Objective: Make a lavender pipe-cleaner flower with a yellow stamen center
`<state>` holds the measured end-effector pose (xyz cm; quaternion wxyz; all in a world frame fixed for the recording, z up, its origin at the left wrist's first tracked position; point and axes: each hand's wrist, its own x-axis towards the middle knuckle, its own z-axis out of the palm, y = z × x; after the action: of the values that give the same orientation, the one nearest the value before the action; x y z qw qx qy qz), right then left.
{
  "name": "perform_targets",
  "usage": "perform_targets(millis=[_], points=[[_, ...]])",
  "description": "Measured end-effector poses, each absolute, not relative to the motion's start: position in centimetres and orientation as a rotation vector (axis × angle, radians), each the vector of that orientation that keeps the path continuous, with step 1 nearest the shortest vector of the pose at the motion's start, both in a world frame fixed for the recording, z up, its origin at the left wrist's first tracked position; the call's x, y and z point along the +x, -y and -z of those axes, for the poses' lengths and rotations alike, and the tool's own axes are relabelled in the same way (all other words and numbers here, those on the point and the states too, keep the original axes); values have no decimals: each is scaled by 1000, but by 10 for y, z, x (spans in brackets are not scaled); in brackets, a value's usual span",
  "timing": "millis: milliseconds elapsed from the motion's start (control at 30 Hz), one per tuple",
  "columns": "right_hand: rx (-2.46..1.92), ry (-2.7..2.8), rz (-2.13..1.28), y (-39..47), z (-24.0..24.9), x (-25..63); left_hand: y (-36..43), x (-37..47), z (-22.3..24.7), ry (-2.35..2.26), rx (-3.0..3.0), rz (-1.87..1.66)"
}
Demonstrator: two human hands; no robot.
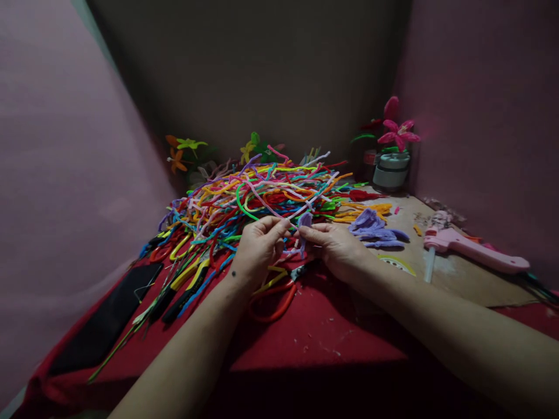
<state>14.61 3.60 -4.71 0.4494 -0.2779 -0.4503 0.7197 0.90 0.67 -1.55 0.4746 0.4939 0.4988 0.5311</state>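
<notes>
My left hand (264,241) is closed in a pinch on a thin pale pipe cleaner (312,199), which slants up to the right. Close beside it, my right hand (332,244) pinches a purple fuzzy pipe cleaner piece (305,220) that sticks up past the thumb. A pink pipe cleaner (262,198) runs from the fingertips up to the left; whether it joins the pale one I cannot tell. Behind both hands lies a big heap of multicoloured pipe cleaners (271,189). Red-handled scissors (273,302) rest on the red cloth below my hands.
Purple bent pieces (375,228) and a pink glue gun (476,249) lie on a cardboard sheet (471,291) at right. Pliers with yellow-black handles (187,291) and a black flat object (107,320) sit left. A pot (391,171) with a pink flower (398,135) stands behind.
</notes>
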Motion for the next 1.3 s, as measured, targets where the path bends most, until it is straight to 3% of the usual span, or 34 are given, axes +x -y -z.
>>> perform_targets(millis=[200, 400, 733, 1067, 1300], points=[[-686, 972, -1824, -38, 49, 145, -8, 5, 31, -1096, 1155, -915], [-599, 1030, -1834, -38, 50, 146, -8, 5, 30, -1119, 1189, -964], [-825, 1196, -1602, -33, 48, 147, -4, 19, 28, -1312, 1276, -984], [-786, 1225, -1606, -35, 51, 148, -6, 15, 28, -1371, 1686, -815], [-829, 1212, -1520, -35, 47, 149, -4, 7, 14, -1416, 1504, -718]])
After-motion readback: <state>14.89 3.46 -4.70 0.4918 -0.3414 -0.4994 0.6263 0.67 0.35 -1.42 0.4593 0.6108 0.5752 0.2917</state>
